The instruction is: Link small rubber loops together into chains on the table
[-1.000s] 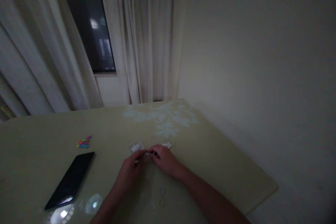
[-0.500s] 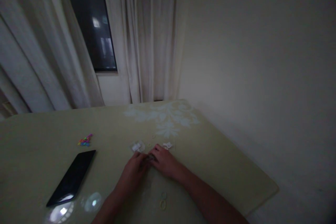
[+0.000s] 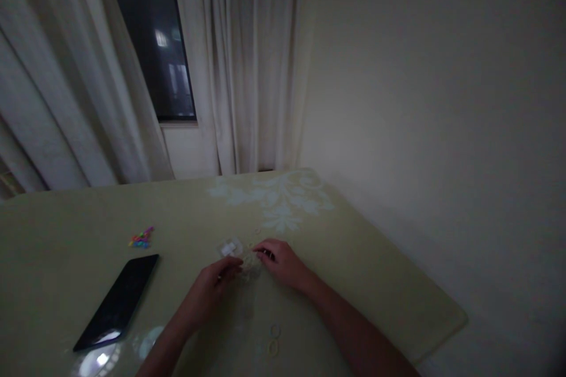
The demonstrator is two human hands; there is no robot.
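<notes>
On the left of the pale yellow-green worktop (image 3: 375, 283), the flat black rectangular slab with a glossy face (image 3: 117, 303) lies aslant, and the small heap of bright multicoloured pieces (image 3: 141, 238) sits just beyond its far end; both are well apart from the hands, so a mishap there seems unlikely. Further right, the clear packet with white bits inside (image 3: 229, 247) lies just beyond the left fingers, and a careless push of the knuckles could shove it towards the worktop's far edge. Next to it, the loose cluster of thin, see-through, ring-like pieces (image 3: 248, 262) lies between the two hands; because the pieces seem to overlap and are hard to make out, lifting one could drag or scatter others. The two pale thin rings (image 3: 273, 347) lie between the forearms, nearer the wearer, where a lowered wrist might sweep them aside.

The left hand (image 3: 216, 281) is bent, its fingers curled at the cluster's left side; whether they grip a piece I cannot tell. The right hand (image 3: 283, 262) has thumb and forefinger tips close together at the cluster's far right side, a small gap behind them; anything pinched there is too small to tell.
</notes>
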